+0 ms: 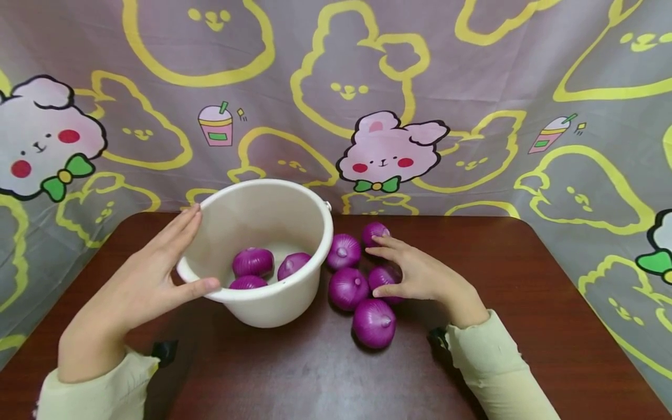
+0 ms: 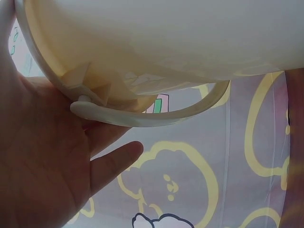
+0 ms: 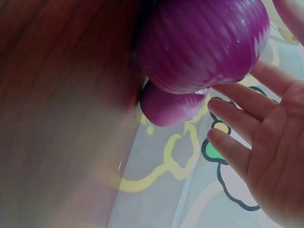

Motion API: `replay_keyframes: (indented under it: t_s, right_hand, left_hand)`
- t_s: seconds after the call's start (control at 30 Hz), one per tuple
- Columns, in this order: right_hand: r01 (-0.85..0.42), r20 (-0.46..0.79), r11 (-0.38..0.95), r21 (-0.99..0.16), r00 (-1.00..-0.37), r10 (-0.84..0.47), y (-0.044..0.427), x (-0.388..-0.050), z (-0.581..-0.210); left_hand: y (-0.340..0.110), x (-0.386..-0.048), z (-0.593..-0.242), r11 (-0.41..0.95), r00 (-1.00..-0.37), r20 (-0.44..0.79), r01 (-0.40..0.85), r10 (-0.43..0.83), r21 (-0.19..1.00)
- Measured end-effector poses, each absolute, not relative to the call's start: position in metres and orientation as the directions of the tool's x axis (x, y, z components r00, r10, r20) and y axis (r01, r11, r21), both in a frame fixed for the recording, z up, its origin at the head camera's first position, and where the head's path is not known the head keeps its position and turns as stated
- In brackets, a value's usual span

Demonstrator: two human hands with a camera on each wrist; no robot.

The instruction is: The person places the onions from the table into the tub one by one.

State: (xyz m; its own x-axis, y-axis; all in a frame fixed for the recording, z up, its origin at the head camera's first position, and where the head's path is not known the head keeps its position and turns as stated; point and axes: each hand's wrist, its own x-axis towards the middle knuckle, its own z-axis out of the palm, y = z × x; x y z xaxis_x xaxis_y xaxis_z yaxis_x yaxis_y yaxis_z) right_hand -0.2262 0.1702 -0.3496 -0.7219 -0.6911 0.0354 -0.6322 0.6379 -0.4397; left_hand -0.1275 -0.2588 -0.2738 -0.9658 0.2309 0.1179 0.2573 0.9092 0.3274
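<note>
A white bucket [image 1: 273,306] stands tilted toward the left on the table, three purple onions [image 1: 253,262] inside it. My left hand [image 1: 136,286] rests at its left rim, thumb on the near edge, fingers along the outside; in the left wrist view the palm [image 2: 42,152] lies by the rim and handle [image 2: 152,118]. Right of the bucket sit several onions [image 1: 374,323] in a cluster. Over the rightmost ones is my right hand [image 1: 420,271], fingers spread. In the right wrist view its fingers [image 3: 240,102] are apart beside a large onion [image 3: 204,42], a smaller one [image 3: 171,104] behind.
The dark red-brown table [image 1: 315,373] reaches back to a patterned cloth [image 1: 472,70] with yellow outlines and cartoon rabbits. Small black objects are by both sleeves, one at the left cuff [image 1: 165,353] and one at the right cuff [image 1: 437,338].
</note>
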Motion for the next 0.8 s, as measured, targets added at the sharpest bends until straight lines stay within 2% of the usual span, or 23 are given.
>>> replay_keyframes:
  t_s: [0.33, 0.6, 0.8]
  right_hand:
    - [-0.652, 0.049, 0.627, -0.426, -0.709, -0.704, 0.1679, -0.2251, -0.3487]
    - [-0.603, -0.068, 0.644, -0.471, -0.703, -0.708, 0.1689, -0.2257, -0.3497]
    - [-0.600, -0.101, 0.631, -0.492, -0.680, -0.726, 0.1684, -0.2259, -0.3535]
  left_hand:
    - [-0.2590, -0.1270, -0.2748, 0.911, -0.968, 0.116, 0.250, 0.224, 0.328]
    - [-0.2581, -0.1269, -0.2745, 0.911, -0.968, 0.114, 0.247, 0.222, 0.330]
    - [-0.2584, -0.1272, -0.2740, 0.912, -0.968, 0.111, 0.248, 0.223, 0.326]
